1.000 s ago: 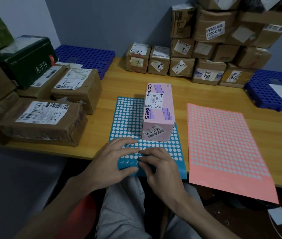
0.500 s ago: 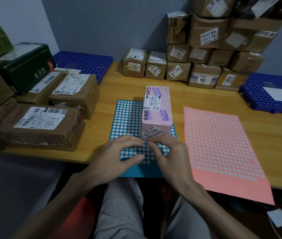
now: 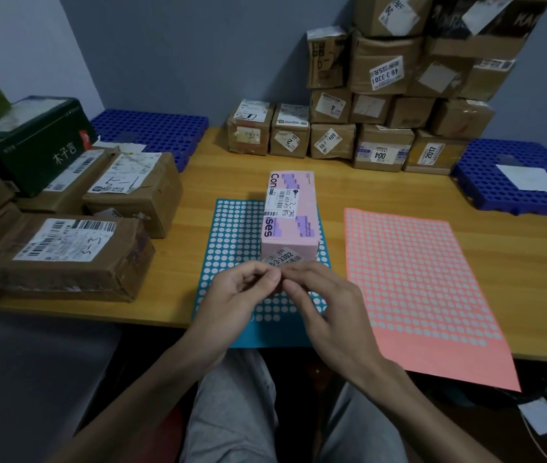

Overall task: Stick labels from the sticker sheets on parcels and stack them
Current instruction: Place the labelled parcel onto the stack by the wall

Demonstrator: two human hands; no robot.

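Left hand [image 3: 232,305]: we are holding it over the near part of the blue sticker sheet [image 3: 232,235], fingers curled, thumb and forefinger meeting; we cannot tell whether a label is pinched between them
Right hand [image 3: 329,309]: we are holding it beside the left, fingers bent, fingertips touching the left hand's; we cannot tell whether it is gripping anything
Pink parcel [image 3: 290,212]: it is lying lengthwise on the blue sheet, its near end just beyond our fingertips; printed labels are showing on its top and near end
Salmon sticker sheet [image 3: 415,279]: it is lying flat to the right, apart from the blue one, its near edge overhanging the table [image 3: 365,195]
Brown parcels [image 3: 65,255]: they are sitting at the left; a dark green box [image 3: 31,142] is standing behind them
Far stack [image 3: 382,95]: labelled cardboard parcels are standing piled against the wall; a left blue tray [image 3: 152,132] and a right blue tray [image 3: 486,192] are flanking them
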